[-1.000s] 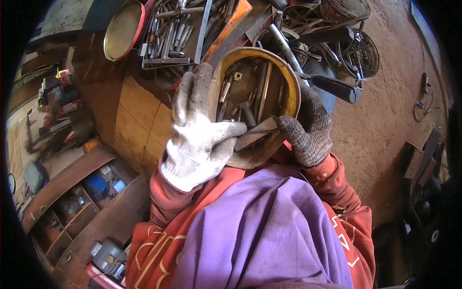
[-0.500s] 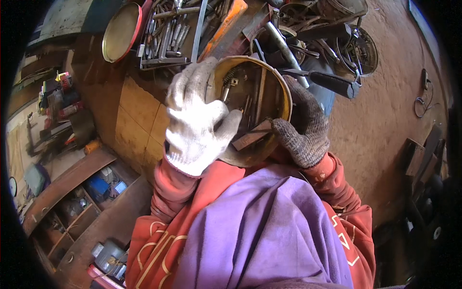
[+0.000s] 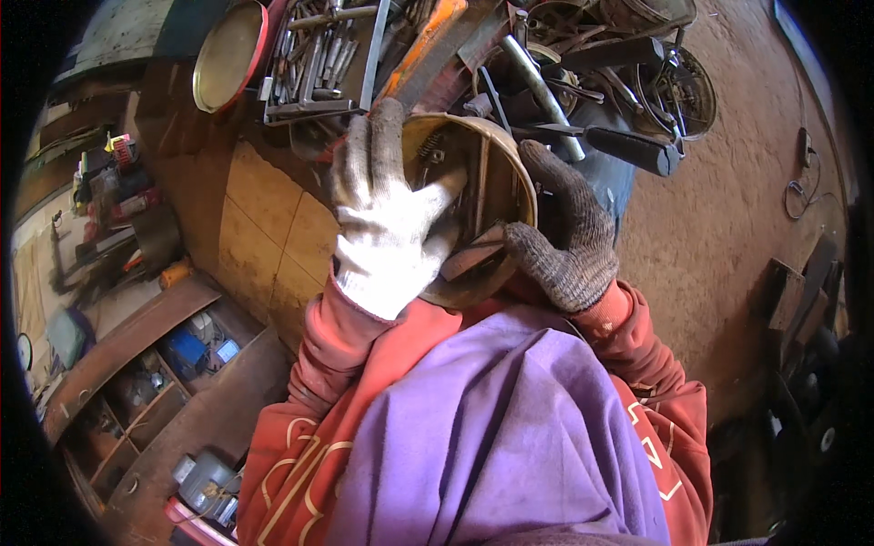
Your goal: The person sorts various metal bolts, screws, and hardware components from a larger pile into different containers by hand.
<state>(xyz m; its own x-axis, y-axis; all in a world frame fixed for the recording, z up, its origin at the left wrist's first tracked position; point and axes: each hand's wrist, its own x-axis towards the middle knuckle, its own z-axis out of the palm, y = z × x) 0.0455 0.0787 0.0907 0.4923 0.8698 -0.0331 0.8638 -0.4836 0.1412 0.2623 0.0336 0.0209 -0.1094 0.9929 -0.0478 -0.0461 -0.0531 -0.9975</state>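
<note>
A round, yellowish metal tin (image 3: 525, 168) stands tilted toward me in front of my body, with rods, a coil spring (image 3: 430, 144) and a flat brownish piece (image 3: 473, 253) inside. My right hand (image 3: 574, 250), in a dirty knit glove, grips its right rim, thumb over the inner side and fingers outside. My left hand (image 3: 387, 218), in a whiter glove with dark-stained fingertips, is over the left rim. Its fingers are spread: some point forward along the outside, while one finger and the thumb reach into the tin. Nothing can be seen held in them.
Beyond the tin lie a metal tray (image 3: 314, 114) of sockets and tools, an orange-edged metal bar (image 3: 423, 45), a steel pipe (image 3: 542, 91) and a black-handled tool (image 3: 633, 150). A red-rimmed lid (image 3: 223, 59) leans far left. A wooden compartment box (image 3: 150, 419) stands at left.
My left hand has shifted right and turned, bringing a finger and the thumb deeper over the tin's inside. The tin and my right hand have moved slightly left.
</note>
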